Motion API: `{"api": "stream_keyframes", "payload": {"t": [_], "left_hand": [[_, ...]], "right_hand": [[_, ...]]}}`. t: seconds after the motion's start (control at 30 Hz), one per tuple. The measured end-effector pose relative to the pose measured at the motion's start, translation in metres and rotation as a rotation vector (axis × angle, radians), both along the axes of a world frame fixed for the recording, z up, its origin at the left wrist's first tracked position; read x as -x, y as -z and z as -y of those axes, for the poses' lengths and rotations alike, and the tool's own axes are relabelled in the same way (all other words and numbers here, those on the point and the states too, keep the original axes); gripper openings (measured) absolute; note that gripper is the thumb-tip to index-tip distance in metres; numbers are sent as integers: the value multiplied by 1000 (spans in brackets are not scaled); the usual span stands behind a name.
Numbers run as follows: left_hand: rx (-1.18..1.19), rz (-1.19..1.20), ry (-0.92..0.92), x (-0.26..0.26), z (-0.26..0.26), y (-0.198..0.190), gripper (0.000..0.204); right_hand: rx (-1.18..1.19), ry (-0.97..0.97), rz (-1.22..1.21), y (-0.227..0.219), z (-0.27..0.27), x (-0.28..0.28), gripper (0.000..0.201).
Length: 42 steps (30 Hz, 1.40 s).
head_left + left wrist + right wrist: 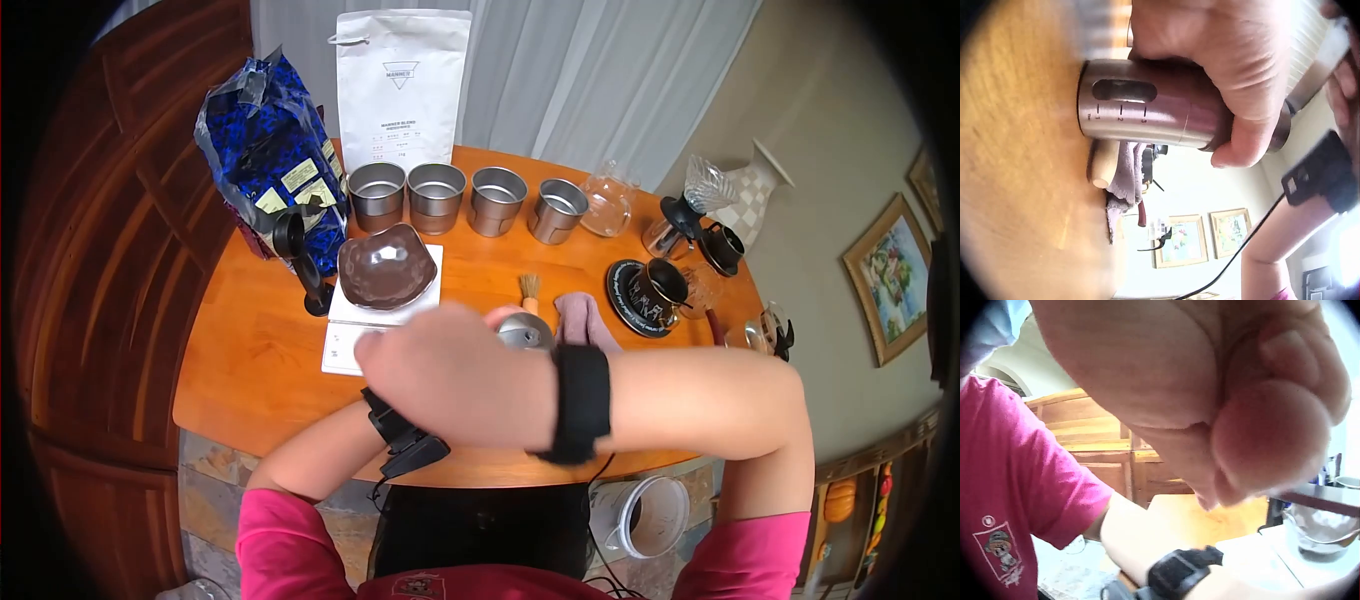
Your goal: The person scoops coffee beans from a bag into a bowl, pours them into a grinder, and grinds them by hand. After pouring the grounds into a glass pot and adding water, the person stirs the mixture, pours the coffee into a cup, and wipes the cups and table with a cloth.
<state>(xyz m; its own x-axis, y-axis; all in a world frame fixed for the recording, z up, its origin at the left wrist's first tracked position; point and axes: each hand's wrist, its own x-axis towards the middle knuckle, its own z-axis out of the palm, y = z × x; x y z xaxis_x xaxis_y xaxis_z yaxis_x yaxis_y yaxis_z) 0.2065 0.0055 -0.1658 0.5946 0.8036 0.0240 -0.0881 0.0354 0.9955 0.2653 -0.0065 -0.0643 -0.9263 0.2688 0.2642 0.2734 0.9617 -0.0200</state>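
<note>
Upright on the table stands a steel hand coffee grinder (1166, 122) with a slot window and number marks. My left hand (1229, 56) wraps round its upper body, the thumb across the front. A crank arm (1319, 72) runs from the grinder's top toward my right hand (450, 375). In the right wrist view, my right fingers (1272, 431) are curled close together around the crank's end; the knob is hidden. In the head view, my right hand covers most of the left. A brush (529, 290) and a lilac cloth (580, 318) lie beside the grinder.
A brown bowl (387, 268) sits on a white scale (343, 345) at left, beside a black-handled item (290, 240). Several steel cups (435, 200) line the back before a white bag (400, 80) and a blue bag (270, 150). Glassware and a black saucer (625, 300) stand right.
</note>
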Motion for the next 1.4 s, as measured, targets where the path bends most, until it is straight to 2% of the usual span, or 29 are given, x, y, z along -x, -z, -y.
{"api": "stream_keyframes", "payload": {"t": [0.07,0.1,0.13,0.17,0.2,0.23,0.27,0.37,0.47,0.5,0.6,0.63,0.67,0.77,0.87,0.97,1.1,1.2,1.27,1.4], "left_hand": [[-12,-86,76,2,-2,7,49],[-17,-127,112,3,-3,9,49],[-127,-75,-32,-2,0,4,48],[-262,-44,-80,-3,-4,4,55],[-214,20,-85,-4,-3,8,58],[-165,86,-91,-5,-3,12,61],[-201,22,-79,-3,-3,10,71],[-65,9,-38,-1,-4,3,75],[-105,23,-34,-1,-6,5,71],[-98,27,-20,-1,-7,6,71],[77,111,77,2,-9,6,67],[-18,90,41,0,-8,7,66],[-114,67,5,-2,-7,7,65],[-269,58,-21,-3,-7,16,65],[-291,71,-10,-2,-9,18,66],[-351,51,-33,-1,-7,15,66],[-366,29,-10,0,-7,14,65],[-333,31,2,2,-6,15,68],[-185,40,-42,6,-6,13,68],[-193,41,-66,5,-6,12,69]], "right_hand": [[-112,84,-27,-5,-24,6,8],[-106,101,79,-10,-40,6,6],[-67,159,226,-23,-49,6,9],[25,238,342,-32,-57,6,14],[36,307,382,-28,-72,4,19],[20,285,321,-24,-87,-7,21],[132,454,456,-41,-86,-9,24],[280,524,268,-28,-113,-43,25],[322,547,141,-18,-119,-74,23],[367,493,21,-13,-119,-85,22],[635,664,-7,-16,-109,-115,22],[745,756,-22,-19,-97,-124,23],[752,747,-59,-21,-89,-128,24],[485,507,-147,-8,-81,-143,23],[753,341,-173,-11,-83,-154,21],[749,236,-162,-16,-79,-155,23],[808,258,-130,-16,-78,-159,26],[623,274,-147,-12,-70,-159,26],[592,354,-199,-5,-61,-159,26],[548,481,-315,11,-33,-168,24]]}}
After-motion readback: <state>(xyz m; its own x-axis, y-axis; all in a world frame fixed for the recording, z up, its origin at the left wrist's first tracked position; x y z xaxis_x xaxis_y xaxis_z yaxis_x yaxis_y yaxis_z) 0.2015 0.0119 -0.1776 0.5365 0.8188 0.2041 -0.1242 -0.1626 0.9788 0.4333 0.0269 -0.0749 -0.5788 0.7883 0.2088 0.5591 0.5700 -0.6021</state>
